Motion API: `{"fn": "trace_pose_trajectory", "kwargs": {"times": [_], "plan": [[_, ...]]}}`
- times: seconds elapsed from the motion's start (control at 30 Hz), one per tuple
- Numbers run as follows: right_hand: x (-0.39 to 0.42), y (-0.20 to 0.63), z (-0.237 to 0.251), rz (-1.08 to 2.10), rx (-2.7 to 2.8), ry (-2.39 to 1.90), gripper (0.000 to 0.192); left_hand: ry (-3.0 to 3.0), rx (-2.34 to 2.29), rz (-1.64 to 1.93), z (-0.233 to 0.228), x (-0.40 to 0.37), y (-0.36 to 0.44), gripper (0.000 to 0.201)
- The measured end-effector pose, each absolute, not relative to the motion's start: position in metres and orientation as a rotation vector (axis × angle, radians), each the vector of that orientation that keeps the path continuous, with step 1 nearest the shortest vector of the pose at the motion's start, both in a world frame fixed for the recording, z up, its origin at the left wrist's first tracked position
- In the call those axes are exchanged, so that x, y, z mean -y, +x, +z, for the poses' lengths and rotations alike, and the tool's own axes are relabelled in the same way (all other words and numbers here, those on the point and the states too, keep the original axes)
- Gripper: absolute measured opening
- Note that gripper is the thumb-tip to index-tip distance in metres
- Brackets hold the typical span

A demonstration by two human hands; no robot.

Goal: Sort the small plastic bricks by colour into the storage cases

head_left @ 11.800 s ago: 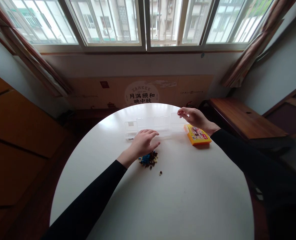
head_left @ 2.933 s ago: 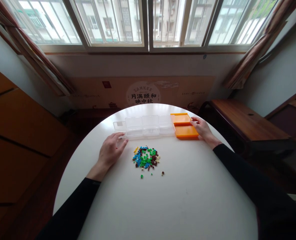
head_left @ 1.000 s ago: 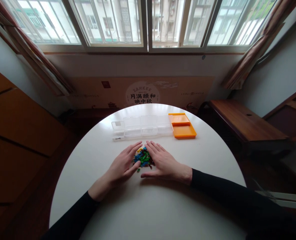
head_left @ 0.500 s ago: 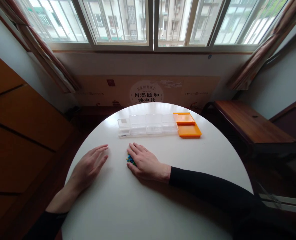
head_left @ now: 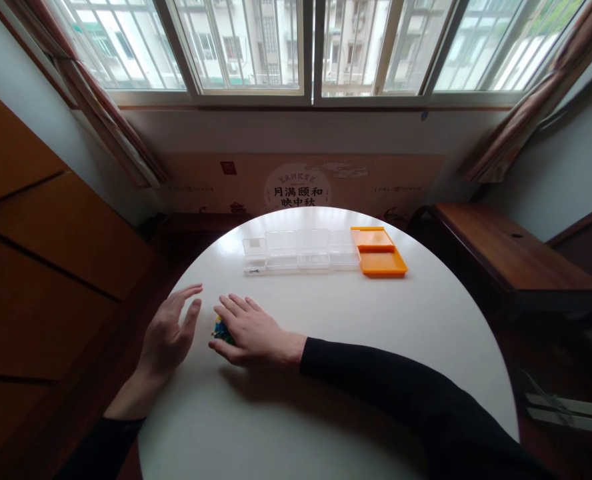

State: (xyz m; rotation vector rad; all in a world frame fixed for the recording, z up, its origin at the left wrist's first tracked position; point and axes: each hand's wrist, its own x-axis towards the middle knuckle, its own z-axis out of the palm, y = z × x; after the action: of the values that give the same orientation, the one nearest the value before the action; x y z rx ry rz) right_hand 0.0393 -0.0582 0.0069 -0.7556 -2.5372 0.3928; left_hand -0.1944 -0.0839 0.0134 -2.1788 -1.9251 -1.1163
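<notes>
Covering brick pile (head_left: 219, 330) with right hand (head_left: 249, 331), palm down, fingers spread flat, nothing gripped; few blue, green, yellow bricks peek out at thumb side. Pile sits near left edge of white round table (head_left: 356, 347). Left hand (head_left: 169, 333) just beside pile, at table edge, released, fingers spread and slightly curled, holding nothing. Clear organizer (head_left: 301, 250) at far side of table, well apart from hands. Orange box (head_left: 382, 263) and its lid (head_left: 373, 239) just right of organizer. Wooden bench (head_left: 506, 253) to right of table.
</notes>
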Motion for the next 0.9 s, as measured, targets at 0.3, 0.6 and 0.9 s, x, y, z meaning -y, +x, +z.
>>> {"fn": "trace_pose_trajectory", "kwargs": {"times": [0.3,0.6,0.9], "plan": [[0.058,0.230,-0.001,0.475,2.399,-0.906,0.071,-2.444,1.746,-0.924,0.029,0.096,-0.098,0.039],[0.074,0.325,-0.015,0.248,2.358,-1.172,0.081,-2.789,1.434,-0.683,-0.014,0.072,0.040,0.082],[0.066,0.315,-0.021,0.291,2.442,-1.341,0.092,-2.854,1.402,-0.429,-0.021,0.075,0.027,0.095]]}}
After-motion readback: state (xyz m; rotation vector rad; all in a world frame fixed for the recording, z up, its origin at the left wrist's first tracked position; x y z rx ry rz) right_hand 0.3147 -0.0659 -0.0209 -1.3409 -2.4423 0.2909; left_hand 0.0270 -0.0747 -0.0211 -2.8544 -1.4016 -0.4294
